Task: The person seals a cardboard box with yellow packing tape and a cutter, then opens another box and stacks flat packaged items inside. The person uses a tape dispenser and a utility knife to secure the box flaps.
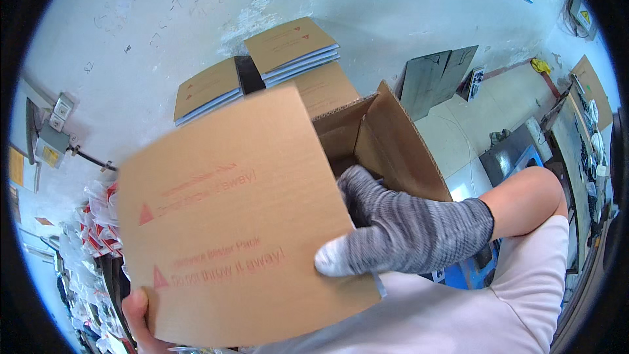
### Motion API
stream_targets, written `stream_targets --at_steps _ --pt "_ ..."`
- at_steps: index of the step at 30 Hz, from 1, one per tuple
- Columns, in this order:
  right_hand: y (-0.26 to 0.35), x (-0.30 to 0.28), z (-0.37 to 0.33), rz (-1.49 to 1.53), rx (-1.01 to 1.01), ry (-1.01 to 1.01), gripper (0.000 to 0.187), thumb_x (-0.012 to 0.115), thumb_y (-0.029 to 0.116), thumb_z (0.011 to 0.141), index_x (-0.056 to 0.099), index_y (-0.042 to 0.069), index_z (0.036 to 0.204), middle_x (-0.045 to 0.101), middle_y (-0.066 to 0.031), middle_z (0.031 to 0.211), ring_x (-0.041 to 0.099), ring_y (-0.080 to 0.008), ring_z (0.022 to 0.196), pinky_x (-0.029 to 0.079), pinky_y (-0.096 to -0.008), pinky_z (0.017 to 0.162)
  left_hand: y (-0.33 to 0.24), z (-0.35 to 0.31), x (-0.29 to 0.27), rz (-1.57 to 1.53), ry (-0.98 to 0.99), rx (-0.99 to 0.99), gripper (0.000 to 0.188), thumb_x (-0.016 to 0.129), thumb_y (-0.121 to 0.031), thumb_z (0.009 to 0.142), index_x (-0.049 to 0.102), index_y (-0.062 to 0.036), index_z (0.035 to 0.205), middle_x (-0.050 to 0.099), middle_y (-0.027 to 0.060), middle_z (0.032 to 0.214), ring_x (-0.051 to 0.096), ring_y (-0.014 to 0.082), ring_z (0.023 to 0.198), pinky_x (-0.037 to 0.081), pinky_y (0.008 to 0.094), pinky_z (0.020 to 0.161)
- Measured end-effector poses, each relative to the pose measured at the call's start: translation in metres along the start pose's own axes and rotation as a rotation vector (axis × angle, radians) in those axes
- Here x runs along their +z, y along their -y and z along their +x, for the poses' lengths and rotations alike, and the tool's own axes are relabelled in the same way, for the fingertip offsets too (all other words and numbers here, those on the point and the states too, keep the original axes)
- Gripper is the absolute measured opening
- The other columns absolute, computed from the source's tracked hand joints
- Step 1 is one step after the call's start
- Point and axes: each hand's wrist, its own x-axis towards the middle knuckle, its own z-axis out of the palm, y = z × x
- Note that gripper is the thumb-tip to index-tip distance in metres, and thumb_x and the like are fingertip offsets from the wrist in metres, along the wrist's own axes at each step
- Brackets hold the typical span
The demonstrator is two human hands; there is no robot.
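A flat brown cardboard pack (223, 236) with red print and warning triangles is held up before me, tilted and slightly blurred. My right hand (419, 231), in a grey knitted glove with a pale thumb tip, grips its right edge, the thumb lying on the face. At the lower left corner my left hand (139, 321) is closed on the pack; its bare thumb shows, and the other fingers are hidden behind. Just beyond my right hand stands an open cardboard box (406, 147), partly covered by the pack, so its contents are mostly hidden.
Similar packs lie in a left stack (208, 88) and a taller stack (291, 46) by the wall. Dark panels (438, 78) lean there too. A cluttered workbench (576, 151) stands at the right; red-and-white bagged items (98, 223) fill the left.
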Motion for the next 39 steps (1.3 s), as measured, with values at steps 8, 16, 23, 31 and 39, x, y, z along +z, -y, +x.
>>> stream_targets --at_steps 8,16,23,31,39 --pt "-0.011 -0.005 0.041 0.498 0.664 -0.072 0.06 0.063 0.052 0.084 0.047 0.004 0.117 0.058 -0.0083 0.094 0.059 -0.0173 0.084 0.053 -0.0281 0.07 0.017 0.06 0.02 -0.03 0.068 -0.616 0.05 0.049 -0.044 0.09 0.058 -0.0049 0.119 0.066 0.0111 0.105 0.064 0.0234 0.09 0.052 0.0382 0.075" --pt "-0.054 -0.055 0.082 0.565 0.704 -0.24 0.063 0.075 0.045 0.076 0.048 0.004 0.116 0.063 -0.0096 0.093 0.065 -0.0205 0.087 0.059 -0.03 0.075 0.043 0.137 0.052 -0.012 0.268 -0.77 0.046 0.043 -0.046 0.092 0.06 -0.0068 0.109 0.067 0.011 0.095 0.062 0.0244 0.079 0.051 0.0388 0.065" --pt "-0.08 -0.066 0.085 0.604 0.834 -0.234 0.044 0.071 0.043 0.081 0.055 0.007 0.101 0.066 -0.0086 0.085 0.066 -0.0183 0.077 0.059 -0.0307 0.072 0.076 0.158 0.059 -0.028 0.35 -0.919 0.047 0.039 -0.044 0.093 0.058 -0.0068 0.115 0.067 0.012 0.102 0.063 0.0242 0.088 0.051 0.0411 0.071" --pt "-0.064 -0.053 0.1 0.521 0.846 -0.212 0.051 0.067 0.044 0.084 0.048 0.005 0.112 0.064 -0.0111 0.095 0.066 -0.0198 0.084 0.059 -0.0307 0.074 0.087 0.158 0.045 -0.097 0.303 -0.953 0.046 0.042 -0.044 0.092 0.058 -0.0071 0.115 0.066 0.0122 0.105 0.061 0.025 0.09 0.049 0.0418 0.075" --pt "-0.06 -0.001 0.171 0.312 0.908 0.074 0.04 0.045 0.053 0.096 0.052 0.014 0.099 0.062 -0.0062 0.088 0.061 -0.0213 0.083 0.054 -0.0428 0.072 0.091 0.133 -0.025 -0.216 0.063 -0.958 0.045 0.045 -0.043 0.091 0.057 -0.009 0.118 0.064 0.0133 0.11 0.06 0.0282 0.093 0.048 0.0438 0.075"
